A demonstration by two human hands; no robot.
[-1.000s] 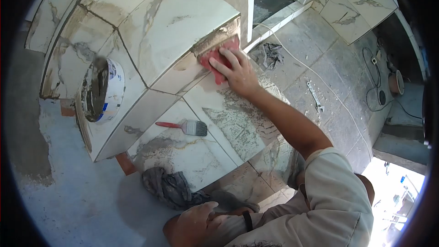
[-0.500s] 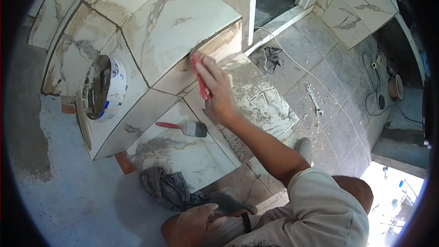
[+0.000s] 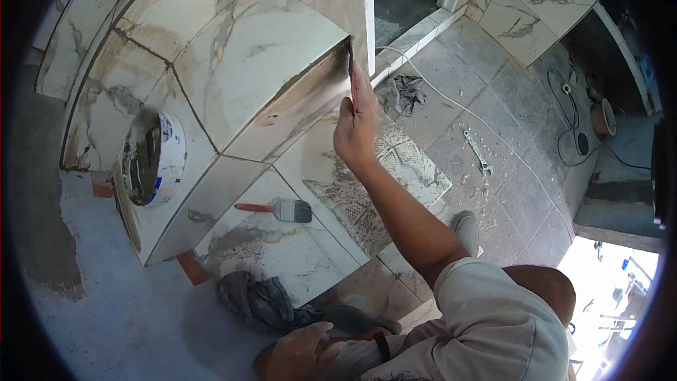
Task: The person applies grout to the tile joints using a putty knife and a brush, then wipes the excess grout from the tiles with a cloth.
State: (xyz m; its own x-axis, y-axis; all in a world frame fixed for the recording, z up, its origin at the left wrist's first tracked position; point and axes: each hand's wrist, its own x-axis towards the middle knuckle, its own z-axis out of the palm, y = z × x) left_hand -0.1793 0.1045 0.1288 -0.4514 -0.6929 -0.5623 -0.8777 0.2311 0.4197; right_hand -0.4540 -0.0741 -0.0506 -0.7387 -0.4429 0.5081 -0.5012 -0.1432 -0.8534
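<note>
My right hand (image 3: 356,130) is closed round a thin red scraper (image 3: 354,92), seen edge-on. Its dark upper end meets the far corner of the marble-look tiled step (image 3: 271,46), beside the wall post. A brown, rough strip (image 3: 303,88) runs under the step's front edge. My left hand (image 3: 300,349) rests on my knee with its fingers stretched out, holding nothing. Down on the lower tile lies a paintbrush (image 3: 282,210) with a red handle and dark bristles. A white bucket (image 3: 169,159) of grey paste stands on the step to the left.
A dark crumpled rag (image 3: 254,300) lies near my left knee. Across the dusty floor are an adjustable wrench (image 3: 478,152), a white cable (image 3: 458,104) and a crumpled dark bag (image 3: 407,94). A mortar-smeared tile (image 3: 412,162) lies below my right arm.
My right hand has moved with the scraper along the step's front edge to the far corner by the post. The scraper has turned edge-on. My left hand stays on the knee.
</note>
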